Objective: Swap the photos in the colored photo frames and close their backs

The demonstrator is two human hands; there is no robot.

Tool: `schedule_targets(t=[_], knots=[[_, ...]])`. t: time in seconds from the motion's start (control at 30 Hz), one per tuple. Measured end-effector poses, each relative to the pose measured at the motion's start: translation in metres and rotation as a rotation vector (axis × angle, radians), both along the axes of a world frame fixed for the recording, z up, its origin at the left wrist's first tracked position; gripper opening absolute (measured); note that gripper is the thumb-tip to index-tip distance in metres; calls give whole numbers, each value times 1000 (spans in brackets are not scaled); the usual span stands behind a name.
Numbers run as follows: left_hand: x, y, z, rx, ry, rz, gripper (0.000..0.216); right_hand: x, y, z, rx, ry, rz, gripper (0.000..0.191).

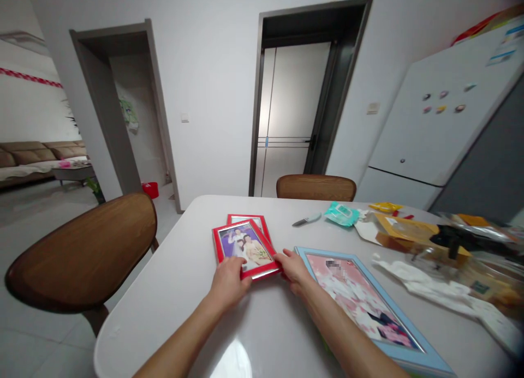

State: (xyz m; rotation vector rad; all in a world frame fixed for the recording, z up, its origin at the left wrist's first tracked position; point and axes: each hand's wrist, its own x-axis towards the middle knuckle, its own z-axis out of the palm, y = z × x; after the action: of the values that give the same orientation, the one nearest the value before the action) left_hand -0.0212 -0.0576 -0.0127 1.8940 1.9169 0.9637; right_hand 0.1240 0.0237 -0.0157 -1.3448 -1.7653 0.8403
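Note:
A red picture frame [249, 246] with a photo of people in it is between my two hands, over the white table. My left hand [230, 280] grips its near left edge, thumb over the rim. At its near right corner my right hand [292, 266] has its fingers closed on the border. Partly covered by this frame, a second red picture frame [262, 222] lies behind it. To the right, beneath my right forearm, rests a larger light-blue picture frame [360, 301] holding a pink-toned picture.
A knife [307, 220] lies beyond the frames, beside a teal packet [341, 214]. Bags, a cardboard piece [405, 229] and white cloth or tissue [434, 285] crowd the table's right side. Brown chairs stand at the left [90, 252] and far side [316, 187].

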Motion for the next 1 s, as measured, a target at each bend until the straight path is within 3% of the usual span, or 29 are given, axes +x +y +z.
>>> schedule_targets(t=[0.13,0.23,0.3,0.43,0.57,0.7,0.8,0.9,1.0], knots=[[5,-25,12,22,-112,-9,45,3,-53,25,-211,223,213,30],[9,-48,28,29,-371,-37,54,5,-98,48,-368,555,327,33],[12,-66,40,31,-627,-56,58,8,-124,59,-332,565,345,38],[14,-102,51,49,-982,-25,67,10,-159,64,-68,357,500,45],[9,-127,49,81,-1225,55,69,-7,-175,43,265,210,607,51],[-3,-138,45,10,-1370,105,65,-34,-185,8,313,50,524,21],[-13,-135,32,-46,-1350,76,65,-43,-185,-18,518,-10,517,20],[-20,-124,8,-81,-1252,107,70,-40,-178,-41,764,-136,620,26],[-24,-113,-17,-49,-1074,179,73,-36,-173,-57,800,-251,674,24]])
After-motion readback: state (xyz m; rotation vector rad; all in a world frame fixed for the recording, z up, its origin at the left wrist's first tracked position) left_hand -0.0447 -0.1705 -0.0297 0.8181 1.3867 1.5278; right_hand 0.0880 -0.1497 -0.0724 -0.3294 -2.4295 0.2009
